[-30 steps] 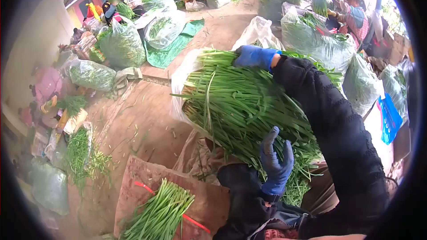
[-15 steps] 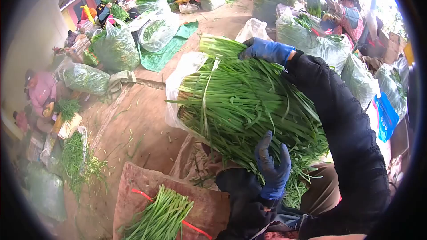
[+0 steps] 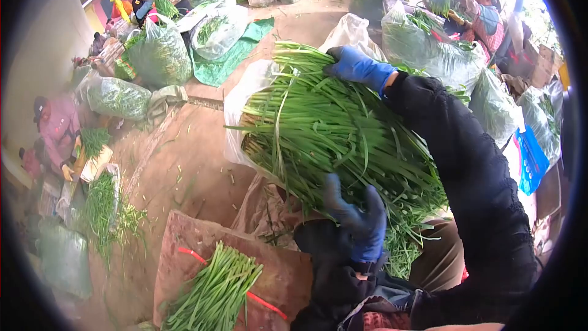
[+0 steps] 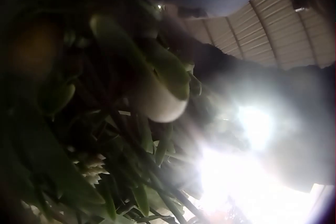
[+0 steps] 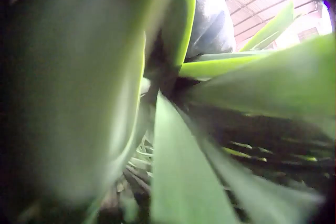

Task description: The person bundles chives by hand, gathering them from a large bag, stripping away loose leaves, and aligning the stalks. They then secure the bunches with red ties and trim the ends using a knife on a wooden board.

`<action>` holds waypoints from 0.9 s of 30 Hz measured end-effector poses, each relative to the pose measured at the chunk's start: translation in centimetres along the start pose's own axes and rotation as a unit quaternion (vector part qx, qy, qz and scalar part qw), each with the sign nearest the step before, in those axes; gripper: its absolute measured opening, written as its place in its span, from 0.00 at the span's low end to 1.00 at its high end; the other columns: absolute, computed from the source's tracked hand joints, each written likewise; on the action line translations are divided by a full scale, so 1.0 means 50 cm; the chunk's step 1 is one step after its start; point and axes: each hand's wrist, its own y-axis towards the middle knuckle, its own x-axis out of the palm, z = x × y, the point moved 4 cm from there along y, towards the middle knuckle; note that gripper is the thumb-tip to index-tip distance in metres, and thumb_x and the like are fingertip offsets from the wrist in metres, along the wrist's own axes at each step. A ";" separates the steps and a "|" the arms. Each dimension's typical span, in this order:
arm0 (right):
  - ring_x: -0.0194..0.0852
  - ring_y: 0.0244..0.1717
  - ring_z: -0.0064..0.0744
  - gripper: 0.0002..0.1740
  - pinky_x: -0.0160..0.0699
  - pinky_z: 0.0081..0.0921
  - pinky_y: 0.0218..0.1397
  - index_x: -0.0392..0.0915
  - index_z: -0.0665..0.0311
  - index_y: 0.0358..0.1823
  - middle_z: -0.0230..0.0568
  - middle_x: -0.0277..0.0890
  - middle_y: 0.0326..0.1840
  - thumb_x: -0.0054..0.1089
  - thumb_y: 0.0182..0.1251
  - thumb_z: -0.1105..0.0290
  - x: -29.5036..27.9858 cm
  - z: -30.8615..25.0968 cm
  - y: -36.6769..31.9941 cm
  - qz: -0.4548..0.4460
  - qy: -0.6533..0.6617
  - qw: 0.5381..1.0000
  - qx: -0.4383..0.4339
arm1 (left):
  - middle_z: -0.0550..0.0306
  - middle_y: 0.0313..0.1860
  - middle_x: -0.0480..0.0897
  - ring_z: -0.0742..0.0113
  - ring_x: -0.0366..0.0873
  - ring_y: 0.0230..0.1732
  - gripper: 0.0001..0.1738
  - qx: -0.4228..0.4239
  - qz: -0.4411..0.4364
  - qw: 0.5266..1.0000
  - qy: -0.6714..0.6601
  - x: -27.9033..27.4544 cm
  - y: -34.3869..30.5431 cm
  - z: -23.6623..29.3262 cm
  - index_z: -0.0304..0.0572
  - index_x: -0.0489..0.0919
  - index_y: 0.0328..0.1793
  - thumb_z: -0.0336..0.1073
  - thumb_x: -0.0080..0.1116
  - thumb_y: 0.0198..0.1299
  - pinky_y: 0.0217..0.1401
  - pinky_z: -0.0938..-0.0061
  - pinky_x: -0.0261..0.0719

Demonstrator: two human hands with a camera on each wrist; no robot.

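Observation:
A large heap of long, flat green leaves with pale stalk ends, like garlic chives, lies before me in the head view. My right hand, in a blue glove, grips a handful of them at the heap's far edge. Close up in the right wrist view, broad leaves fill most of the picture. The gloved left hand is at the heap's near side, thumb and fingers spread apart with nothing held. Dark leaves crowd the left wrist view.
White plastic edges the heap's left side. A tidy bunch of green stalks lies across a red strip on a reddish board. Filled clear bags and seated people surround the floor.
My right hand rose with a handful of the chives, then moved slightly left and down with them. The left hand has shifted left along the heap's near side, fingers still spread.

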 end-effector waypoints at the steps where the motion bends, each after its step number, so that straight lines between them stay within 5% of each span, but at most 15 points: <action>1: 0.80 0.37 0.44 0.17 0.75 0.36 0.43 0.80 0.67 0.44 0.50 0.81 0.34 0.57 0.58 0.62 0.015 0.005 0.001 0.007 -0.066 0.997 -0.038 | 0.38 0.66 0.61 0.48 0.60 0.67 0.35 -0.023 0.014 0.999 0.033 -0.018 0.011 0.000 0.31 0.56 0.70 0.28 0.57 0.58 0.70 0.59 0.58; 3: 0.79 0.42 0.54 0.17 0.75 0.41 0.46 0.79 0.65 0.43 0.56 0.79 0.37 0.54 0.58 0.60 0.039 0.007 -0.013 0.019 -0.117 0.991 -0.068 | 0.37 0.70 0.56 0.50 0.55 0.71 0.42 -0.092 0.049 0.995 -0.004 -0.033 0.016 -0.034 0.33 0.44 0.74 0.27 0.56 0.59 0.73 0.60 0.54; 6: 0.79 0.43 0.53 0.18 0.75 0.40 0.47 0.79 0.65 0.42 0.56 0.79 0.37 0.54 0.58 0.59 0.044 0.000 -0.014 0.034 -0.158 0.986 -0.042 | 0.37 0.71 0.56 0.52 0.56 0.70 0.43 -0.170 0.110 0.977 -0.061 -0.037 0.006 -0.092 0.34 0.43 0.74 0.27 0.55 0.59 0.73 0.60 0.55; 8: 0.79 0.43 0.53 0.26 0.75 0.40 0.48 0.75 0.70 0.52 0.58 0.79 0.38 0.54 0.59 0.56 0.037 -0.005 -0.020 0.005 -0.187 0.981 -0.053 | 0.38 0.71 0.56 0.53 0.58 0.69 0.42 -0.173 0.120 0.977 -0.045 -0.040 -0.001 -0.137 0.34 0.43 0.74 0.28 0.55 0.59 0.72 0.60 0.56; 11: 0.77 0.46 0.54 0.46 0.76 0.42 0.47 0.55 0.82 0.66 0.62 0.76 0.48 0.55 0.61 0.47 -0.003 -0.040 -0.076 0.089 -0.268 0.948 -0.146 | 0.39 0.69 0.59 0.54 0.60 0.67 0.37 -0.169 0.160 0.972 -0.036 -0.044 -0.003 -0.138 0.34 0.47 0.73 0.31 0.53 0.61 0.71 0.60 0.59; 13: 0.75 0.49 0.54 0.46 0.76 0.42 0.47 0.56 0.77 0.67 0.61 0.72 0.55 0.57 0.59 0.47 -0.038 -0.091 -0.165 0.006 -0.265 0.955 -0.134 | 0.40 0.68 0.61 0.54 0.61 0.66 0.34 -0.172 0.187 0.966 -0.037 -0.046 -0.005 -0.134 0.34 0.51 0.71 0.34 0.52 0.63 0.70 0.61 0.61; 15: 0.76 0.49 0.54 0.47 0.77 0.40 0.44 0.55 0.71 0.69 0.58 0.72 0.56 0.60 0.56 0.47 -0.028 -0.136 -0.289 0.016 -0.254 0.944 -0.212 | 0.41 0.63 0.66 0.55 0.66 0.62 0.32 -0.317 0.108 0.897 -0.287 -0.023 -0.014 -0.182 0.35 0.56 0.69 0.34 0.54 0.62 0.66 0.59 0.66; 18: 0.56 0.71 0.51 0.51 0.63 0.55 0.63 0.51 0.65 0.72 0.55 0.57 0.71 0.64 0.51 0.50 0.022 -0.112 -0.481 -0.041 -0.330 0.916 -0.223 | 0.44 0.56 0.74 0.57 0.73 0.56 0.28 -0.489 -0.013 0.629 -0.604 0.035 -0.064 -0.234 0.36 0.64 0.66 0.34 0.58 0.61 0.59 0.57 0.73; 19: 0.56 0.71 0.51 0.51 0.63 0.55 0.63 0.51 0.65 0.72 0.55 0.57 0.71 0.64 0.51 0.50 0.031 -0.096 -0.515 -0.047 -0.331 0.919 -0.212 | 0.44 0.56 0.74 0.57 0.73 0.56 0.28 -0.500 -0.015 0.623 -0.601 0.050 -0.075 -0.252 0.36 0.64 0.66 0.34 0.58 0.61 0.59 0.57 0.73; 21: 0.39 0.78 0.48 0.52 0.45 0.65 0.70 0.50 0.63 0.73 0.51 0.47 0.76 0.63 0.50 0.49 0.048 -0.057 -0.567 -0.055 -0.363 0.918 -0.152 | 0.48 0.57 0.75 0.59 0.76 0.52 0.25 -0.435 0.053 0.809 -0.392 0.044 -0.079 -0.291 0.40 0.68 0.65 0.33 0.56 0.60 0.53 0.64 0.78; 24: 0.39 0.79 0.47 0.55 0.40 0.61 0.72 0.46 0.61 0.75 0.47 0.45 0.78 0.64 0.47 0.49 0.053 0.002 -0.545 -0.031 -0.386 0.907 -0.167 | 0.51 0.49 0.80 0.61 0.78 0.48 0.21 -0.404 0.043 0.854 -0.325 0.039 -0.089 -0.274 0.37 0.75 0.56 0.38 0.51 0.58 0.52 0.66 0.75; 27: 0.38 0.79 0.47 0.55 0.40 0.61 0.73 0.44 0.58 0.76 0.44 0.43 0.79 0.63 0.48 0.51 0.021 0.042 -0.514 -0.014 -0.361 0.914 -0.186 | 0.54 0.48 0.80 0.63 0.77 0.48 0.20 -0.480 -0.013 0.804 -0.350 0.041 -0.058 -0.150 0.38 0.76 0.54 0.37 0.54 0.56 0.54 0.69 0.73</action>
